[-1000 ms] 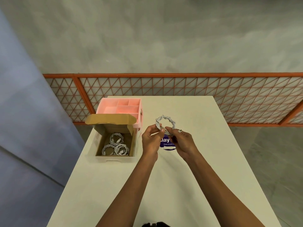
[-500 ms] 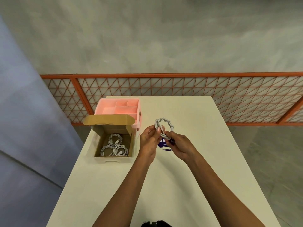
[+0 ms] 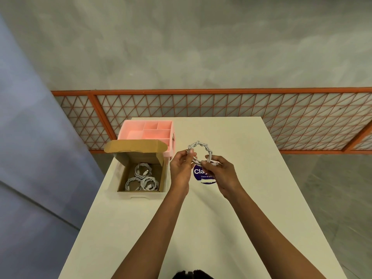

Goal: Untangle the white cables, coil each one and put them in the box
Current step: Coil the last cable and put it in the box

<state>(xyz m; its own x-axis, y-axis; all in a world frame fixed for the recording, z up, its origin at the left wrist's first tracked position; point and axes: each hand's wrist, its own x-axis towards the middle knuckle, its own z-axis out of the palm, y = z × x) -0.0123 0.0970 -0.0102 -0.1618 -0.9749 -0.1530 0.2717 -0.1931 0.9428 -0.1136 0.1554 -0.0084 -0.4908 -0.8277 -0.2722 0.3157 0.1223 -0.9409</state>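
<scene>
A white cable [image 3: 201, 147], wound into a small twisted ring, is held upright above the table's middle. My left hand [image 3: 179, 169] pinches the ring's left side and my right hand [image 3: 221, 174] pinches its lower right, where a white plug end pokes out. To the left stands an open cardboard box [image 3: 163, 174] with its lid flap raised; three coiled white cables [image 3: 142, 178] lie inside it.
A pink compartment tray [image 3: 128, 133] sits behind the box at the table's far left. A round purple sticker [image 3: 199, 174] lies on the white table [image 3: 231, 218] under my hands. An orange lattice railing [image 3: 221, 109] runs past the far edge.
Both hands kept hold of the coil and turned it slightly; the loose end has been tucked nearer my right fingers. The box and tray have not moved.
</scene>
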